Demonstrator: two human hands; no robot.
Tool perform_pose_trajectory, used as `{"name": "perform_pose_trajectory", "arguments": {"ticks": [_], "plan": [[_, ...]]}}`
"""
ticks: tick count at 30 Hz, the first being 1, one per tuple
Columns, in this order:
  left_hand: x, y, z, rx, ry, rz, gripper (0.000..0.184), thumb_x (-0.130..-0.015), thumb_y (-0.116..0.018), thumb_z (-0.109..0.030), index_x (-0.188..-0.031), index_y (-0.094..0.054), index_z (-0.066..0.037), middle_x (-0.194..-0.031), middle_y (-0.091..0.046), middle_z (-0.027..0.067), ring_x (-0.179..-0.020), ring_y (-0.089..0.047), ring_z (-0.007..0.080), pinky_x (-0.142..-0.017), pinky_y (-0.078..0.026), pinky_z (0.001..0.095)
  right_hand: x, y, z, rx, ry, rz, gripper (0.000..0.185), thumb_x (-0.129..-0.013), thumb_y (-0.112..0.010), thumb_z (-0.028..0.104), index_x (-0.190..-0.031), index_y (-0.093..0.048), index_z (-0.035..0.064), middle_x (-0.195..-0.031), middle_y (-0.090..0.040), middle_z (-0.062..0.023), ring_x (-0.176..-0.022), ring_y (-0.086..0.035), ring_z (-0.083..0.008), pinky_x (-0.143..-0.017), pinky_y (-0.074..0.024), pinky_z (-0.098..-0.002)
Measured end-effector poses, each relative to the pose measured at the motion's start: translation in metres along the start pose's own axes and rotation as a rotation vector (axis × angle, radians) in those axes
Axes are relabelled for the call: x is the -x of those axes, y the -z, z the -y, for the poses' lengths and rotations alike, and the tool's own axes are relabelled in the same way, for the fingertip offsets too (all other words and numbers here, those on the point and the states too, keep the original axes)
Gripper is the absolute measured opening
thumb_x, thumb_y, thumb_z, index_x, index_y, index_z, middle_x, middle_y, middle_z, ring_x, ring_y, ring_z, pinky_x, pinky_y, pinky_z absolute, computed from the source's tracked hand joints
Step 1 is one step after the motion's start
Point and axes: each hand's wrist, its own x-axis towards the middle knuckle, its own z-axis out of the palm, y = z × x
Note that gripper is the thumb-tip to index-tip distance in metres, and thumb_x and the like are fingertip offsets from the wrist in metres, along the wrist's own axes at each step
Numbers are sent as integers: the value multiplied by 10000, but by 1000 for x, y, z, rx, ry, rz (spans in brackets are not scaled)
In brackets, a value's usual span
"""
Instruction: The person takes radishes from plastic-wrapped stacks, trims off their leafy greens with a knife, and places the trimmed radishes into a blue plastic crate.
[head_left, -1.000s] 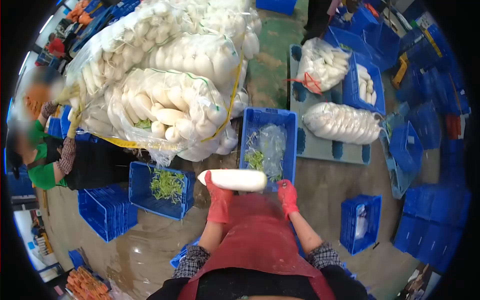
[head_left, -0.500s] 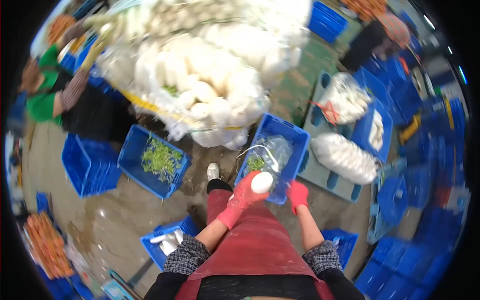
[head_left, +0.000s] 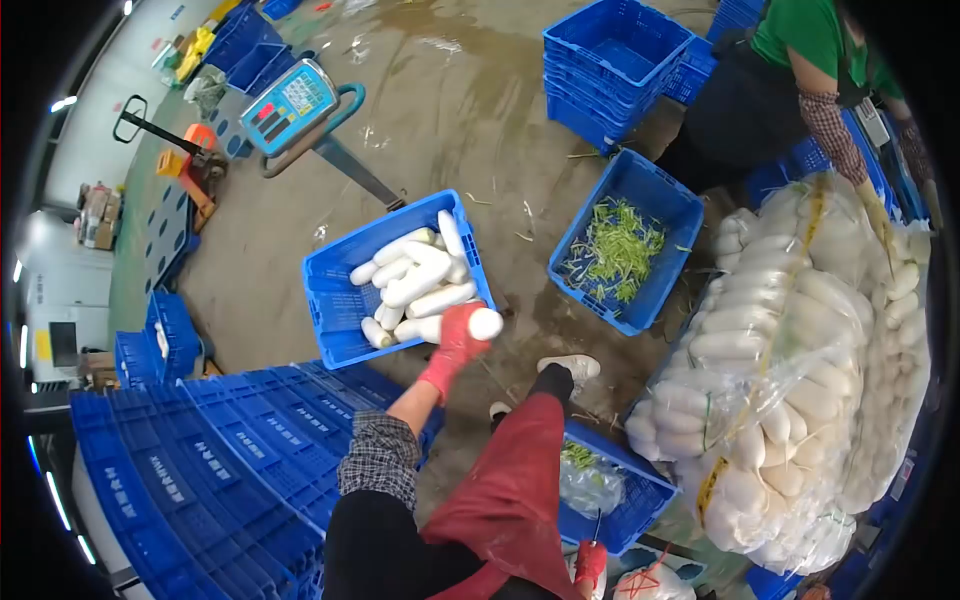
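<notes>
My left hand, in a red glove, is wrapped round a white radish, whose round end faces up. It is at the lower right edge of a blue crate of white radishes. Low in the view, my right hand, also red-gloved, is closed round a thin, dark tool that looks like a small blade. That hand is beside a blue crate with clear plastic and some greens.
A blue crate holds cut leaves. Bagged radishes are piled at right, beside a person in green. A scale display stands upper left; stacked blue crates fill the lower left.
The view has swung round to the radish crate and scale. My left hand has moved to that crate with the radish. My right hand is now low in view, its thin tool visible.
</notes>
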Motion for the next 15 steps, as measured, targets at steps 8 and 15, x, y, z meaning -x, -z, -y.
{"name": "perform_pose_trajectory", "arguments": {"ticks": [8, 15], "plan": [[-67, -7, 208, -152, 107, 51, 545, -828, -690, -238, -1296, -501, -32, -1240, -541, 194, -1167, -500, 349, -1029, -384, 454, 35, 62, 57, 53, -32, 88, 377, -854, -537, 378, -999, -702, 72, -994, -686, -227, -960, -649, -418, -825, -519, -492], [-153, -76, 200, -530, 276, 85, 418, -819, -688, -238, -1173, -556, -61, -1071, -568, 135, -1013, -540, 318, -900, -434, 432, 6, 23, 58, 67, -41, 82, 385, -887, -491, 378, -1056, -684, 91, -1012, -687, -213, -966, -647, -416, -850, -512, -493]]}}
